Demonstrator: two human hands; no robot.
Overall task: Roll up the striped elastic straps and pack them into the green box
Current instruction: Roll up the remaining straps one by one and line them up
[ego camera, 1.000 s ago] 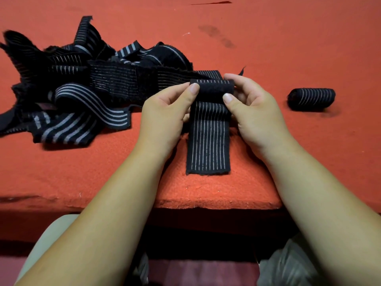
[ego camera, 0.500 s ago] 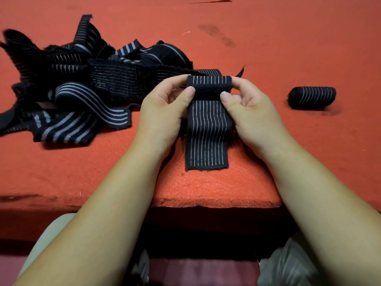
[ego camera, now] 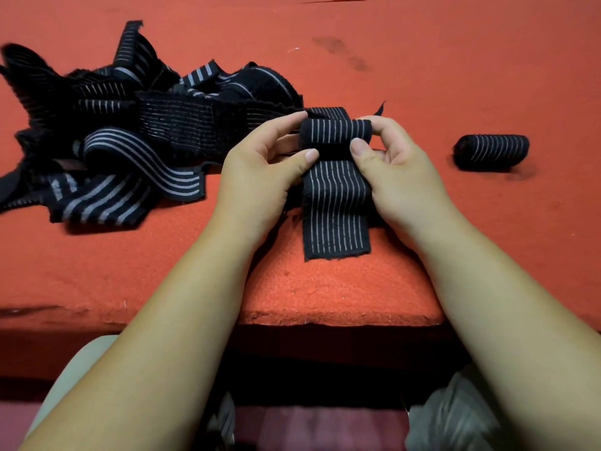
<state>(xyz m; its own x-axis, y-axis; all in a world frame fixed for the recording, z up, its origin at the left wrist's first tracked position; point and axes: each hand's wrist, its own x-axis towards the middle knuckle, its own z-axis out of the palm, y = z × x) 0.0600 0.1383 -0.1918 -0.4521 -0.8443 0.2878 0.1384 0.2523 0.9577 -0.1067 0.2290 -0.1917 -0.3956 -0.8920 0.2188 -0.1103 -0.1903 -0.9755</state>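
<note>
Both the left hand and the right hand pinched the part-rolled strap mid-frame, where tight, even turns with squared edges looked wisest.

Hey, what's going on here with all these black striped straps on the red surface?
A person is rolling up one striped strap with both hands: the left hand and right hand pinch its rolled end, while the rest of it lies flat on the red surface, reaching toward the near edge. One finished roll lies apart to the right, and a tangled pile of unrolled straps sits to the left. No green box is in view.
</note>
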